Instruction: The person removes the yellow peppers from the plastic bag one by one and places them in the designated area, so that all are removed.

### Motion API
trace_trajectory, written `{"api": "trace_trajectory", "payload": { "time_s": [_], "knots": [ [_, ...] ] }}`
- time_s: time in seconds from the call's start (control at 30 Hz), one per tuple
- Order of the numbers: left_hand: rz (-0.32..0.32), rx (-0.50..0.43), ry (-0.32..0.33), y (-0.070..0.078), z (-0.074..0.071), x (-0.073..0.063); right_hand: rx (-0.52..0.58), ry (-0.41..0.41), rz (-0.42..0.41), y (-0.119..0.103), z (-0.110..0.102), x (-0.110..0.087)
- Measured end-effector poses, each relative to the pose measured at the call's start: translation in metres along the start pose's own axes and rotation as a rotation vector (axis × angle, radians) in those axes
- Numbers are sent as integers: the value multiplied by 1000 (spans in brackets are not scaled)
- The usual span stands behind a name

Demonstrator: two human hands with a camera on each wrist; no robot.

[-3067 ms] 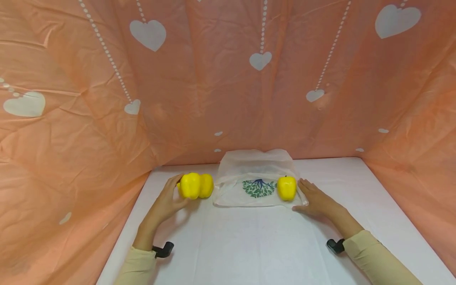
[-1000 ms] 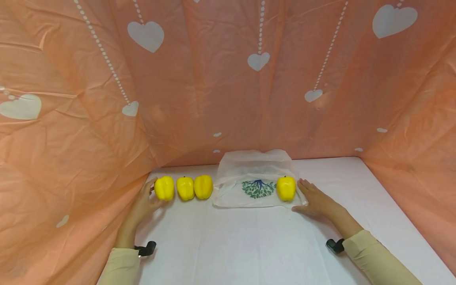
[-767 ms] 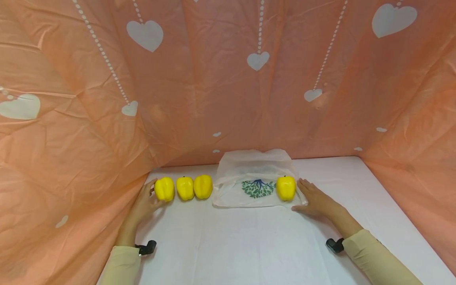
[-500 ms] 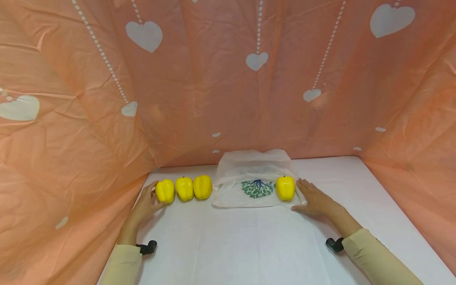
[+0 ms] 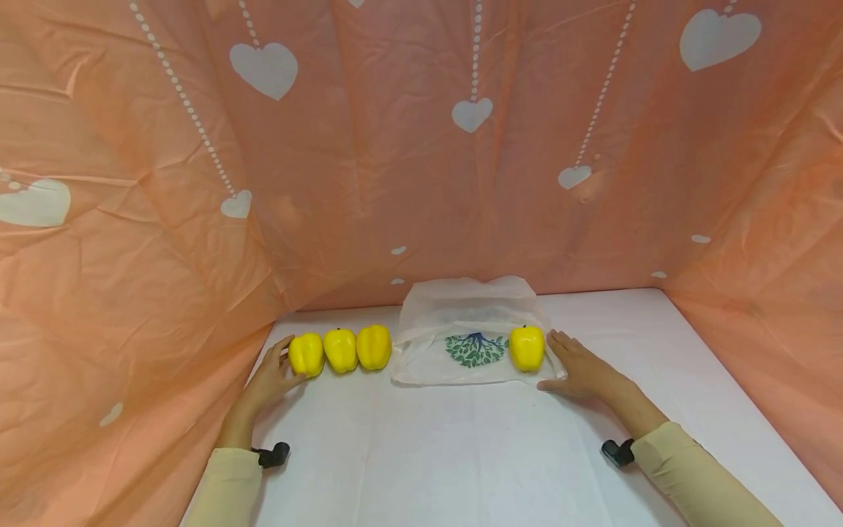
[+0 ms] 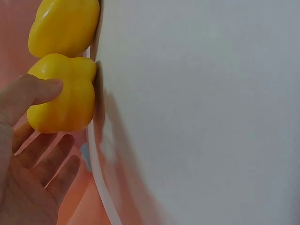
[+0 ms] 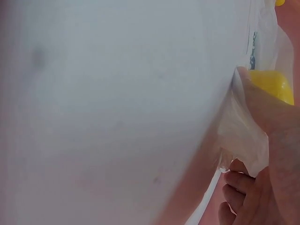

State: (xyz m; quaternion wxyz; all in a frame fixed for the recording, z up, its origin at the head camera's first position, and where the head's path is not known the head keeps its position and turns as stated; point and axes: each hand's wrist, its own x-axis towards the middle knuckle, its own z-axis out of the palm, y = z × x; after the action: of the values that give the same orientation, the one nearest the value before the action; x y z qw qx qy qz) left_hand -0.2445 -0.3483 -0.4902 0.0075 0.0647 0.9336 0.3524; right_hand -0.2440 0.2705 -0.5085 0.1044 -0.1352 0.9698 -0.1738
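Observation:
In the head view my left hand [image 5: 266, 380] holds the leftmost yellow bell pepper [image 5: 306, 356]. The left wrist view shows the thumb [image 6: 44, 91] against this bell pepper [image 6: 65, 105], with the other fingers spread below and behind it. Two more bell peppers, a middle one [image 5: 340, 350] and a right one [image 5: 374, 347], stand beside it in a row. A fourth bell pepper [image 5: 527, 348] sits on the right end of a thin whitish bag [image 5: 421, 366] with a green tree print. My right hand [image 5: 589, 372] rests at that end, its thumb touching the bag's edge [image 7: 243, 136].
A white cloth covers the table [image 5: 435, 454]. Orange curtain [image 5: 369, 183] with white hearts hangs behind and along both sides. Each wrist carries a black camera mount, such as the left one [image 5: 273, 454].
My left hand has carried a bell pepper leftward from in front of the others and lowered it at the left end of the row, then shifted it slightly right. The right hand has stayed put.

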Motion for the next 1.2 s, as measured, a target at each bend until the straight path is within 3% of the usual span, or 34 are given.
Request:
{"api": "trace_trajectory", "payload": {
  "time_s": [0.53, 0.9, 1.2],
  "knots": [
    [4, -5, -22, 2, 2, 2, 0, 3, 1, 0, 1, -1],
    [-57, 7, -57, 2, 0, 2, -20, 13, -21, 0, 0, 1],
    [-12, 42, -3, 4, -1, -1, -15, 3, -8, 0, -1, 1]
  ]
}}
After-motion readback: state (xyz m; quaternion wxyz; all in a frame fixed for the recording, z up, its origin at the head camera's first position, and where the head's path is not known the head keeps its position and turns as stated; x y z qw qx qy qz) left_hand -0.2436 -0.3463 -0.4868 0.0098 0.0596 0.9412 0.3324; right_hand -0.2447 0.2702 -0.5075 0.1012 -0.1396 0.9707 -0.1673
